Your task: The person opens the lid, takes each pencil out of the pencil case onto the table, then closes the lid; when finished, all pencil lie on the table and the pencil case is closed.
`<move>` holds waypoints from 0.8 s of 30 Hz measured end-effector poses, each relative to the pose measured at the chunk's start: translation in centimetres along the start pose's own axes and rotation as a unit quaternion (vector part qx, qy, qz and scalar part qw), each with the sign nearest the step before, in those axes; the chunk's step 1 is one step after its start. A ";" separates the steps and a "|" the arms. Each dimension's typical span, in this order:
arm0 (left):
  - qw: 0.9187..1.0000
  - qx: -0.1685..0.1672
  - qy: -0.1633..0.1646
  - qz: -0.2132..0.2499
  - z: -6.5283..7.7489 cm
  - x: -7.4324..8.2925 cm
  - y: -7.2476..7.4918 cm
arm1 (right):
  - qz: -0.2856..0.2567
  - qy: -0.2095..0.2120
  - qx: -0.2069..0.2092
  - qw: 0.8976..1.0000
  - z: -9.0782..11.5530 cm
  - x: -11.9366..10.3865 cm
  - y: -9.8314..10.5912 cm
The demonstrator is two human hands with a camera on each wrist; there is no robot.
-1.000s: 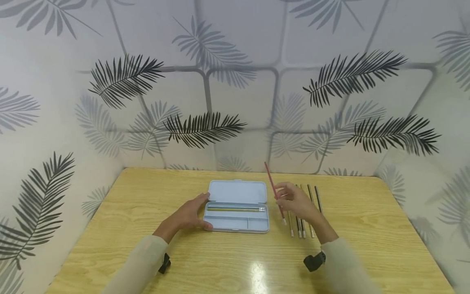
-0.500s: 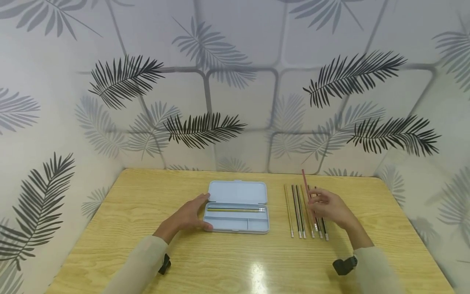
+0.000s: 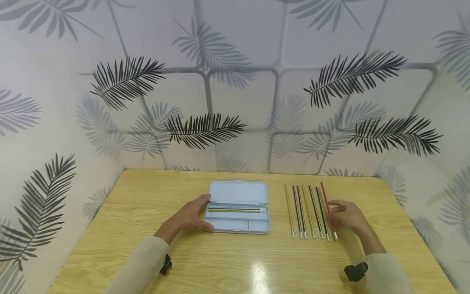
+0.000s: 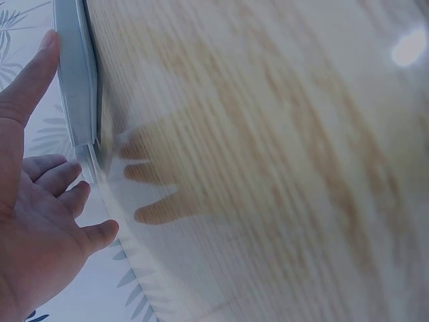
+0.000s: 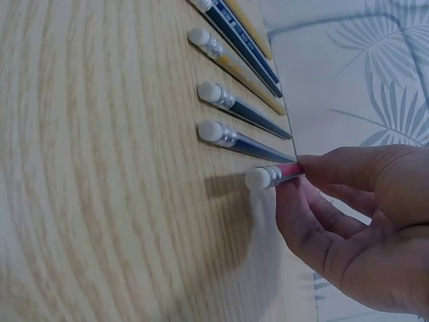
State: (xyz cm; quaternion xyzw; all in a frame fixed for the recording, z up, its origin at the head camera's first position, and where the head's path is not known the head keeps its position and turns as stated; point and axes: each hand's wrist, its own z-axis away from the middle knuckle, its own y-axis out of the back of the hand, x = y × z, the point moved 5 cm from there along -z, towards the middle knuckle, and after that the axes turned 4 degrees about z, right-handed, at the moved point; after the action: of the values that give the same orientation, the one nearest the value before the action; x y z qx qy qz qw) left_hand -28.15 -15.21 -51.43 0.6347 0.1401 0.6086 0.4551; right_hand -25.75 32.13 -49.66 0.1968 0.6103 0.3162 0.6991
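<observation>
My right hand (image 3: 346,215) pinches a red pencil (image 3: 325,201) between thumb and fingers, at the right end of a row of pencils. In the right wrist view the red pencil's white eraser (image 5: 258,179) points toward the camera, close over the table. Beside it lie several dark and wood-coloured pencils (image 3: 309,210), side by side with erasers toward me. My left hand (image 3: 189,214) rests against the left side of an open light-blue pencil case (image 3: 227,223), thumb at its front corner, fingers spread. Inside the case, a yellow pencil (image 3: 235,210) and a dark one lie in the long back compartment.
The wood-grain table (image 3: 220,261) reaches back to a wall with a leaf pattern (image 3: 242,151). The case's lid (image 3: 238,192) lies folded back toward the wall. A gap of bare table separates the case from the pencil row.
My right hand has carried the red pencil rightward over the row and lowered it to the row's right end. The left hand has stayed at the case.
</observation>
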 end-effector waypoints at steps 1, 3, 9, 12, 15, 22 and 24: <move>1.000 -0.001 0.000 0.001 0.0 0.0 0.0 | 0.009 -0.004 0.002 1.000 0.0 0.2 0.1; 1.000 -0.001 0.001 0.002 0.0 0.0 -0.1 | 0.013 -0.021 0.005 1.000 0.0 0.7 0.0; 1.000 0.002 0.000 0.006 0.0 -0.1 -0.1 | 0.040 -0.047 0.016 0.998 -0.1 0.9 -0.2; 1.000 -0.002 0.002 0.005 0.0 0.0 -0.1 | 0.078 -0.048 0.030 0.995 -0.2 0.6 -0.1; 1.000 -0.005 -0.001 0.001 -0.1 0.1 -0.2 | 0.110 -0.049 0.035 0.992 -0.2 0.2 0.0; 1.000 -0.005 0.002 -0.005 -0.2 -0.1 -0.2 | 0.129 -0.021 0.065 0.989 -0.9 -1.6 -0.2; 1.000 -0.004 0.003 -0.006 -0.3 -0.2 -0.2 | 0.112 0.002 0.070 0.991 -1.5 -2.8 -1.0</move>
State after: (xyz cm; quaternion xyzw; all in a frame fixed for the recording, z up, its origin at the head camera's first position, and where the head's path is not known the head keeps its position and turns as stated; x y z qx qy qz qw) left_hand -28.36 -15.16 -51.75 0.6305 0.1430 0.6081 0.4607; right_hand -27.16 29.34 -48.50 0.3115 0.6067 0.3492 0.6427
